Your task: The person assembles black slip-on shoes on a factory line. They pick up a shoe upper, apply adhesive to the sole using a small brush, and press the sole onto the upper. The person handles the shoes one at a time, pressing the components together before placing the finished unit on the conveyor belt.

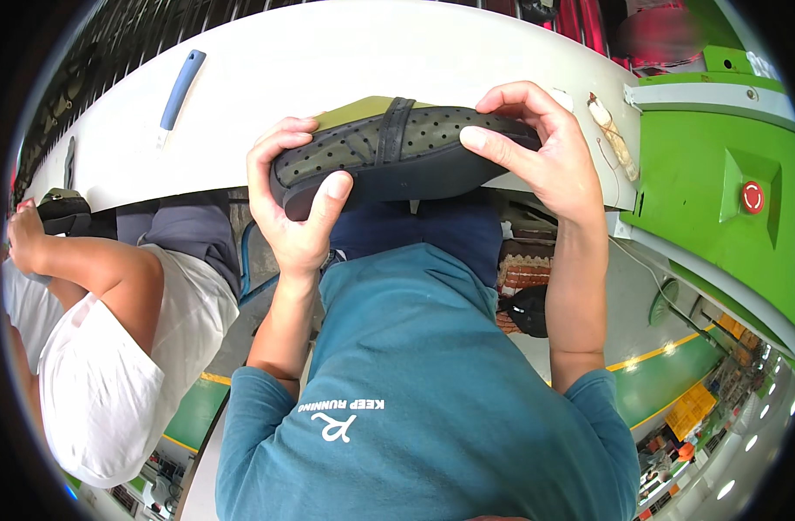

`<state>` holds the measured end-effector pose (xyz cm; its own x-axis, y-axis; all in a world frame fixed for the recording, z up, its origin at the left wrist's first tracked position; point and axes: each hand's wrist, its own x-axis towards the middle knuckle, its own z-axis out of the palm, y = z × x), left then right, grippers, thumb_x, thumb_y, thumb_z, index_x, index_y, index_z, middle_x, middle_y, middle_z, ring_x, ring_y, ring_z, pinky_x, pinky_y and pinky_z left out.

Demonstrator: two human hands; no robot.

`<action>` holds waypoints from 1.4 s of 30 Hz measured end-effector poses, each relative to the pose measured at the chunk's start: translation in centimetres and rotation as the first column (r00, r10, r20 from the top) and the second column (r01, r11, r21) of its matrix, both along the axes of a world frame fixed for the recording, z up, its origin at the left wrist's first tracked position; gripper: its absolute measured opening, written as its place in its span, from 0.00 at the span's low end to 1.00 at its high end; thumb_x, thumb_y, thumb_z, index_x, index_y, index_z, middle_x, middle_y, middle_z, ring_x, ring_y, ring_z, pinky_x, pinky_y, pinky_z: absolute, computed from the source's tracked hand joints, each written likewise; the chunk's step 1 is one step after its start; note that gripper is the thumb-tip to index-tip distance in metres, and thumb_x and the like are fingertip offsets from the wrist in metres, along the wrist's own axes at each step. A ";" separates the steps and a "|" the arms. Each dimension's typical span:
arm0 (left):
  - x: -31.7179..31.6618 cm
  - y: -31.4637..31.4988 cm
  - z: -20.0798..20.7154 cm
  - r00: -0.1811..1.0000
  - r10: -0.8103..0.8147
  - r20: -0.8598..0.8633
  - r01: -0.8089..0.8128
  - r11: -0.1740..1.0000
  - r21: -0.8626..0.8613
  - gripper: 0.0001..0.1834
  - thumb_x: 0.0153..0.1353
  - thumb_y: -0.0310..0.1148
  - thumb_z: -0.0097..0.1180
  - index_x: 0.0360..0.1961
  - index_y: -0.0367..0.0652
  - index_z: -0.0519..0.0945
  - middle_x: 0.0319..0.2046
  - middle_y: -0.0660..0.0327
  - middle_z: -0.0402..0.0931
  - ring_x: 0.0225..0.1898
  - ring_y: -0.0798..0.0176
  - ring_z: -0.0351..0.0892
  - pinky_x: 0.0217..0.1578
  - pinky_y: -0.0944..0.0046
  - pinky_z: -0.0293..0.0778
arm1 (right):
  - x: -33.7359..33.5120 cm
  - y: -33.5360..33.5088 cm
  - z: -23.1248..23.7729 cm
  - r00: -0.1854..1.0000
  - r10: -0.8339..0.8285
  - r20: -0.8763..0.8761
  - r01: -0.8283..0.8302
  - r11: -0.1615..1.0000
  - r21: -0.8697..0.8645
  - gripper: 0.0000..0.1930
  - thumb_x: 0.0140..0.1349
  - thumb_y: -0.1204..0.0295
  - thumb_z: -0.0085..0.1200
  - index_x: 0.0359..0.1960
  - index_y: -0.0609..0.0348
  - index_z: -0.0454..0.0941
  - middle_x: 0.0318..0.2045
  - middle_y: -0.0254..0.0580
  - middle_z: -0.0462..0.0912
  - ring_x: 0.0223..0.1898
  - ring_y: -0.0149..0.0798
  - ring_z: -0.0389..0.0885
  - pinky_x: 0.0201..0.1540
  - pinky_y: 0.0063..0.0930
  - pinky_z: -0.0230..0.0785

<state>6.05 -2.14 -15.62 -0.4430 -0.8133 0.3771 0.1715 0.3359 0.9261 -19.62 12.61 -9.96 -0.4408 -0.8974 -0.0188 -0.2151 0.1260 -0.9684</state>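
Two hands are on one shoe, and that is the whole of the work I can see from here. Biggest in view is the white counter (345, 61), curving across the top from nine to two o'clock, with a green machine housing (719, 165) at three o'clock that carries a red round button (752, 197). A co-worker in a white shirt (111, 382) fills eight o'clock, one hand (24, 230) resting on another dark shoe (63, 211) at nine.

At the centre, just above my teal shirt, I hold the dark perforated shoe (397, 156) sideways above the near edge of the counter, its strap at twelve and its sole edge toward me. My left hand (298, 208) grips the end at nine o'clock, fingers closed around it with the thumb pressed on the sole edge. My right hand (545, 148) clamps the end at three o'clock, thumb on the upper, fingers curled behind.

Smaller things lie on the counter: a blue-handled tool (180, 87) at eleven o'clock and a pale wrapped stick (613, 135) at two, both untouched.

As I judge it, the shoe looks assembled, upper joined to sole, so I am at a checking or pressing stage; whether the seam is sound I cannot tell, and setting the shoe down remains.
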 end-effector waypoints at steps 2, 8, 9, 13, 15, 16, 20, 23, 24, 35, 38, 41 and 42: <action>0.1 0.0 -0.1 1.000 -0.009 -0.008 0.009 1.000 0.006 0.30 0.59 0.36 0.80 0.58 0.38 0.78 0.61 0.47 0.78 0.65 0.52 0.77 0.69 0.50 0.71 | -0.1 0.1 0.2 0.999 0.009 0.045 -0.009 1.000 0.000 0.17 0.64 0.68 0.79 0.49 0.59 0.85 0.46 0.34 0.88 0.50 0.30 0.85 0.60 0.30 0.77; 0.3 -0.1 -0.2 1.000 -0.029 -0.004 0.029 0.999 -0.015 0.32 0.59 0.37 0.81 0.59 0.38 0.77 0.61 0.46 0.78 0.65 0.52 0.77 0.69 0.50 0.72 | -0.7 0.6 0.0 0.987 0.026 0.160 -0.025 1.000 -0.008 0.14 0.67 0.71 0.76 0.50 0.58 0.86 0.47 0.35 0.88 0.53 0.32 0.85 0.64 0.31 0.74; 0.4 -0.2 -0.2 0.999 -0.033 -0.002 0.033 0.999 -0.023 0.32 0.59 0.38 0.81 0.59 0.38 0.77 0.61 0.46 0.77 0.65 0.52 0.77 0.69 0.50 0.72 | -0.7 0.6 0.0 0.987 0.027 0.160 -0.026 1.000 -0.006 0.14 0.67 0.71 0.75 0.50 0.58 0.86 0.48 0.35 0.88 0.54 0.32 0.84 0.64 0.31 0.74; 0.4 0.1 -0.2 0.999 -0.013 0.035 0.015 0.998 -0.060 0.32 0.65 0.46 0.75 0.60 0.36 0.76 0.62 0.44 0.78 0.67 0.48 0.76 0.72 0.46 0.68 | -0.4 0.5 0.0 0.993 0.031 0.113 -0.028 0.999 -0.024 0.15 0.67 0.70 0.76 0.50 0.59 0.86 0.48 0.35 0.88 0.53 0.33 0.85 0.63 0.32 0.75; 0.5 0.2 -0.1 0.999 -0.008 0.039 0.010 0.998 -0.064 0.32 0.65 0.46 0.75 0.60 0.36 0.76 0.62 0.44 0.78 0.67 0.48 0.76 0.72 0.46 0.68 | 0.0 0.6 0.2 0.999 0.015 0.039 -0.015 1.000 -0.017 0.15 0.66 0.70 0.76 0.50 0.59 0.86 0.48 0.35 0.87 0.53 0.33 0.85 0.63 0.33 0.76; 0.5 0.2 -0.1 1.000 -0.015 0.019 0.016 0.999 -0.049 0.32 0.63 0.43 0.77 0.60 0.36 0.76 0.62 0.45 0.78 0.67 0.49 0.77 0.71 0.47 0.69 | 0.1 0.6 0.2 1.000 0.007 0.019 -0.007 1.000 -0.016 0.15 0.66 0.71 0.76 0.50 0.59 0.86 0.48 0.35 0.87 0.53 0.33 0.85 0.63 0.33 0.76; 0.6 -0.1 -0.1 0.999 -0.033 -0.008 0.033 0.999 -0.030 0.32 0.59 0.36 0.80 0.59 0.37 0.77 0.61 0.46 0.77 0.66 0.51 0.77 0.69 0.50 0.71 | 0.6 0.5 0.1 0.999 -0.027 -0.033 0.026 1.000 -0.013 0.16 0.64 0.69 0.78 0.49 0.59 0.86 0.47 0.36 0.86 0.51 0.35 0.85 0.61 0.33 0.77; 0.6 0.0 0.1 0.999 -0.036 -0.006 0.036 0.999 -0.024 0.32 0.59 0.36 0.80 0.60 0.38 0.77 0.62 0.46 0.77 0.66 0.51 0.77 0.69 0.50 0.71 | 1.0 0.2 0.3 0.991 -0.039 -0.130 0.041 0.999 0.010 0.20 0.60 0.66 0.81 0.48 0.59 0.87 0.46 0.37 0.86 0.50 0.37 0.85 0.59 0.34 0.78; 0.5 0.1 0.2 0.999 -0.036 -0.009 0.036 0.999 -0.018 0.32 0.59 0.36 0.80 0.60 0.38 0.77 0.62 0.46 0.77 0.66 0.51 0.77 0.69 0.50 0.71 | 1.1 0.1 0.4 0.984 -0.040 -0.175 0.044 0.999 0.021 0.21 0.58 0.64 0.82 0.48 0.59 0.87 0.46 0.37 0.86 0.49 0.37 0.85 0.58 0.34 0.78; 0.3 0.3 0.2 0.999 -0.013 0.030 0.014 0.999 -0.044 0.31 0.65 0.43 0.75 0.60 0.36 0.76 0.62 0.44 0.78 0.67 0.50 0.76 0.71 0.47 0.69 | 2.2 -1.3 1.7 0.888 0.022 -0.459 -0.002 0.999 0.043 0.29 0.53 0.53 0.84 0.49 0.58 0.88 0.45 0.40 0.86 0.48 0.43 0.88 0.55 0.37 0.80; 0.4 0.3 0.2 1.000 -0.015 0.020 0.016 0.999 -0.034 0.31 0.65 0.43 0.75 0.60 0.36 0.76 0.62 0.44 0.78 0.67 0.50 0.76 0.71 0.48 0.69 | 2.4 -1.8 2.1 0.894 0.073 -0.441 -0.040 0.996 0.085 0.28 0.52 0.58 0.85 0.50 0.60 0.87 0.46 0.38 0.86 0.49 0.39 0.87 0.55 0.33 0.78; 0.3 0.3 0.2 1.000 -0.022 -0.003 0.022 0.999 -0.024 0.30 0.61 0.37 0.78 0.59 0.37 0.77 0.62 0.45 0.77 0.65 0.51 0.77 0.69 0.50 0.72 | 2.5 -2.2 2.0 0.892 0.098 -0.441 -0.071 0.994 0.077 0.29 0.53 0.55 0.84 0.50 0.59 0.87 0.44 0.39 0.87 0.46 0.43 0.88 0.53 0.36 0.80; 0.4 0.2 0.2 1.000 -0.026 -0.013 0.025 0.999 -0.020 0.31 0.60 0.35 0.80 0.59 0.38 0.77 0.61 0.46 0.77 0.65 0.52 0.77 0.68 0.51 0.73 | 2.6 -2.3 1.9 0.888 0.100 -0.449 -0.081 0.995 0.062 0.29 0.53 0.52 0.83 0.49 0.58 0.87 0.43 0.40 0.87 0.45 0.46 0.89 0.52 0.39 0.81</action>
<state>6.41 -1.90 -15.41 -0.4585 -0.7942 0.3987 0.1923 0.3493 0.9171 -17.02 10.27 -8.09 -0.3276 -0.9365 0.1252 -0.6398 0.1224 -0.7587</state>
